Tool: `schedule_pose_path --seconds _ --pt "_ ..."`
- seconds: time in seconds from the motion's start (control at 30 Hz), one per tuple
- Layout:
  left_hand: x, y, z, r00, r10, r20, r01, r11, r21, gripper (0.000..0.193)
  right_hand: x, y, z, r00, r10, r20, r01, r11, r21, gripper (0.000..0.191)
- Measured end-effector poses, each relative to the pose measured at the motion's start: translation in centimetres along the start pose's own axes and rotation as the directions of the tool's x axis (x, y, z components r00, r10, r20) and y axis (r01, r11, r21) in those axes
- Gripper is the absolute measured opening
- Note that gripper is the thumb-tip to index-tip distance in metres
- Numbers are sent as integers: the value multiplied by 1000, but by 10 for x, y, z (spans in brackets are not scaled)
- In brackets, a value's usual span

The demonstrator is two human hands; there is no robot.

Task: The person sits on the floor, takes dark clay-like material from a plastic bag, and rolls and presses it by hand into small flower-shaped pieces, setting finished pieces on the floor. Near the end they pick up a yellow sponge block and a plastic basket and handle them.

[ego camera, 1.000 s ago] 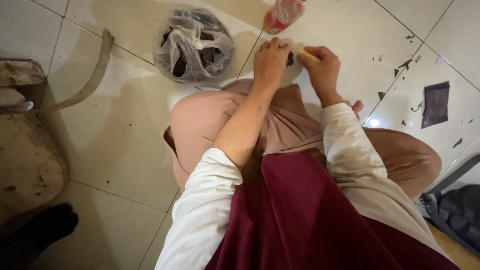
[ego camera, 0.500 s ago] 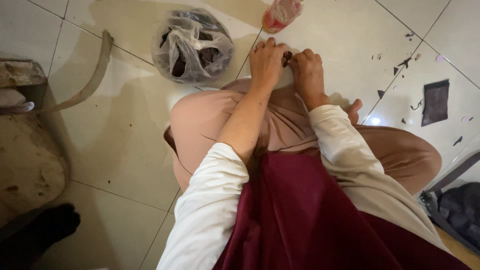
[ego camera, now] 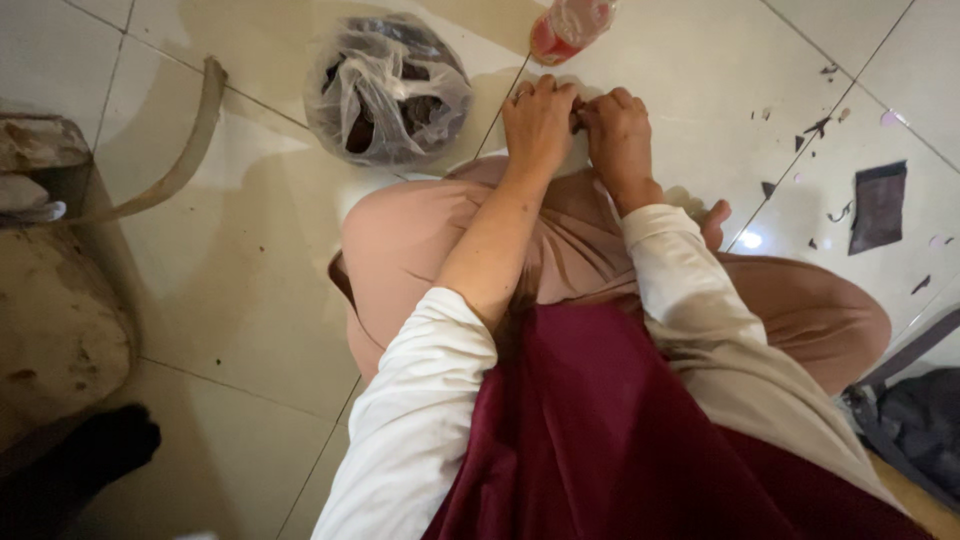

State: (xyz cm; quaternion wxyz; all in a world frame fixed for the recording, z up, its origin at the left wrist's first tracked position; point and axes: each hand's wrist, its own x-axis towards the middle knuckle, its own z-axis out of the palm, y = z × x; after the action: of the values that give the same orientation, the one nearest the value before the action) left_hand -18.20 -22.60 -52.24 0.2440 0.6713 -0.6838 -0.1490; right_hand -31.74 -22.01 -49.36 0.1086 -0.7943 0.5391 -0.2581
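Above the knee, left hand (ego camera: pixel 538 120) and right hand (ego camera: pixel 618 135) now pinch together, seemingly hiding the pale piece seen earlier.

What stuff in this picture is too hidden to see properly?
Head view:
- What the left hand and right hand pinch: only a dark speck shows, covered by the fingers.
- The bottle: cut off by the top edge.
- Inside the plastic bag: dark lumps, blurred by crinkled film.
- The dark bag: cut off by the right edge.
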Motion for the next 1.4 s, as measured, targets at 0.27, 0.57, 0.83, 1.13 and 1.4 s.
schedule_pose_path --seconds 0.27,0.57,0.83,1.13,1.4 --pt "1 -2 -3 999 -5 47 6 1000 -17 17 -11 3 -12 968 182 172 -181 983 -19 8" --pt "1 -1 -3 997 -6 71 7 1000 -14 22 0 2 0 999 36 38 -36 999 4 3" --pt "1 -1 -8 1000 12 23 -12 999 -32 21 -10 1 -10 990 99 97 -99 995 5 6" --pt "0 -2 2 997 -10 75 10 1000 -5 18 1 -1 -4 993 113 40 -115 991 61 9" --pt "4 -1 -3 995 -32 92 37 998 -51 15 -7 -1 -12 981 147 128 -151 988 22 12"
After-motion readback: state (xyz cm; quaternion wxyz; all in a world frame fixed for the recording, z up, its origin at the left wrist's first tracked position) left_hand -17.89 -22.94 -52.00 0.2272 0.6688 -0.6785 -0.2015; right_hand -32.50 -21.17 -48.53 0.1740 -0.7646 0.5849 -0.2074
